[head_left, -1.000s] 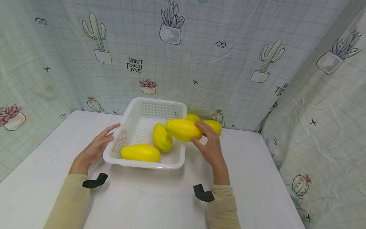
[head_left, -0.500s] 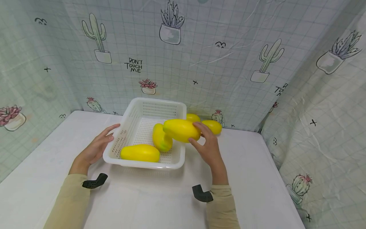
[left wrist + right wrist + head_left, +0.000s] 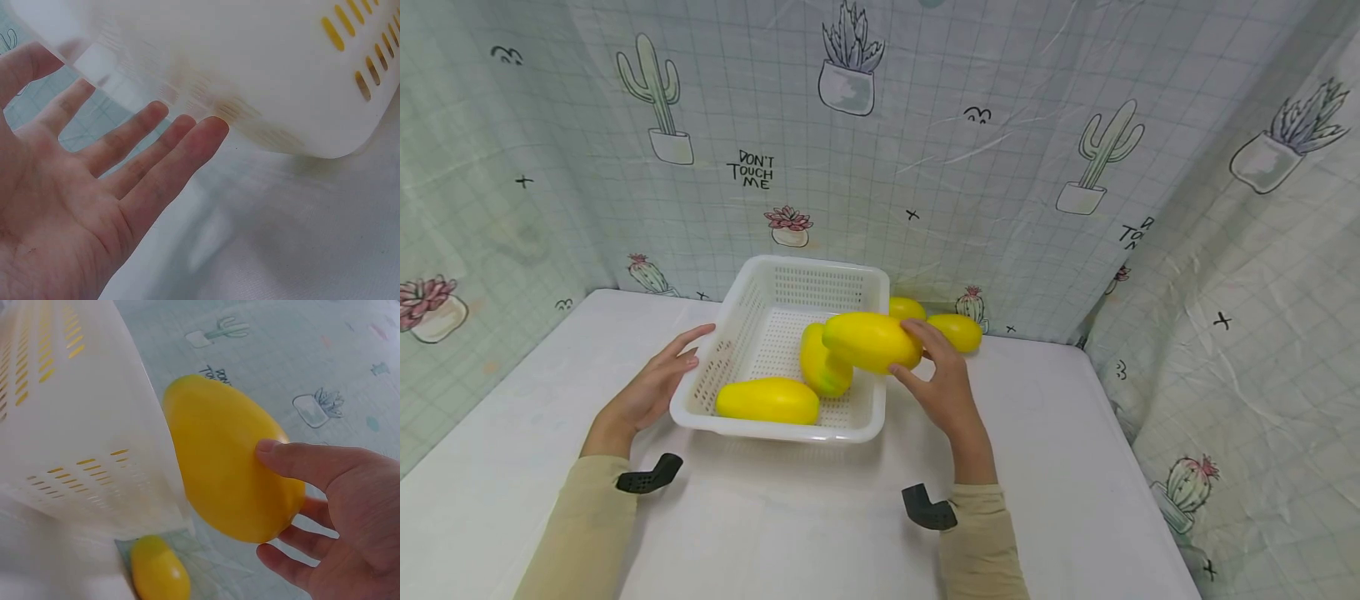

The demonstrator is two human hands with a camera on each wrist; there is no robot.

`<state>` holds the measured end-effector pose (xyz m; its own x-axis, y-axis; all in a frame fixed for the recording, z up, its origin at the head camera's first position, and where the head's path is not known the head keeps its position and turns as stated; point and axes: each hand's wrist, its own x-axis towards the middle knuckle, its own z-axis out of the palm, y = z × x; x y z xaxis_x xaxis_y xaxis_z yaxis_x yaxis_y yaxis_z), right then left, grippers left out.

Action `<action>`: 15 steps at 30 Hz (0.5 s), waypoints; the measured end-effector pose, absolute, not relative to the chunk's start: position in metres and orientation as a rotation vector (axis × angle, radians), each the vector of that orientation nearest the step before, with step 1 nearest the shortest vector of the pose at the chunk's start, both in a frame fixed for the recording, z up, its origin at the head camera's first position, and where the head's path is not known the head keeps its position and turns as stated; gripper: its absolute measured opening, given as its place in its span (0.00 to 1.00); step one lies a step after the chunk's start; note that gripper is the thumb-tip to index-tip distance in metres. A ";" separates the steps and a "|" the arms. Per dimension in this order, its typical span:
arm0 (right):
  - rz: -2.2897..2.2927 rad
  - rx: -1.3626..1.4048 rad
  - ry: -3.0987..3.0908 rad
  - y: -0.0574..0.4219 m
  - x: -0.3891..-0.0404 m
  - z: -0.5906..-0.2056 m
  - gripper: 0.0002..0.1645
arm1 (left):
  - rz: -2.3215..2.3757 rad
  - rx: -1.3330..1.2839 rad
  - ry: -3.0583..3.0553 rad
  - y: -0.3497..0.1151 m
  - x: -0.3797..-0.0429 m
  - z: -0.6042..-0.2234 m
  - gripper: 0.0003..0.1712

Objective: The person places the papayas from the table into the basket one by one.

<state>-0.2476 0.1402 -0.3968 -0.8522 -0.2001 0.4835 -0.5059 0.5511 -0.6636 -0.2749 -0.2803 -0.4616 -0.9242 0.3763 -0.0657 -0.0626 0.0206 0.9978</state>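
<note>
My right hand (image 3: 943,387) pinches the near end of a yellow mango (image 3: 871,342), thumb on one side and fingers on the other. The mango is held level over the right rim of a white slotted plastic basket (image 3: 820,432), and its greenish tip points left. Inside the basket lie two more mangoes, one (image 3: 767,401) along the front wall and another (image 3: 822,367) partly covered by the held one. At the basket's left side is my left hand (image 3: 651,383); its fingers (image 3: 169,156) are stretched out, with their tips against the outer wall.
Behind the right hand, two mangoes lie on the white table (image 3: 790,533) by the back cloth: one (image 3: 907,307) half hidden by the basket, one (image 3: 958,332) farther right. A printed cactus cloth (image 3: 925,167) hangs around the back and sides.
My right hand has shifted slightly left with the mango, farther over the basket's rim. The left hand and the basket have stayed in place.
</note>
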 end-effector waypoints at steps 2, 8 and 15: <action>1.203 0.581 -2.441 0.140 -0.248 -0.397 0.35 | 1.975 0.322 1.990 -0.280 -0.275 -0.462 0.29; 1.194 0.591 -2.437 0.138 -0.248 -0.397 0.35 | 1.976 0.328 1.991 -0.279 -0.274 -0.460 0.29; 1.196 0.596 -2.433 0.136 -0.247 -0.396 0.34 | 1.957 0.322 2.013 -0.275 -0.268 -0.451 0.29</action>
<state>-0.2466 0.1360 -0.3960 -0.8444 -0.2100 0.4928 -0.5185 0.5518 -0.6532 -0.2682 -0.2751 -0.4507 -0.9253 0.3731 -0.0674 -0.0569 0.0392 0.9976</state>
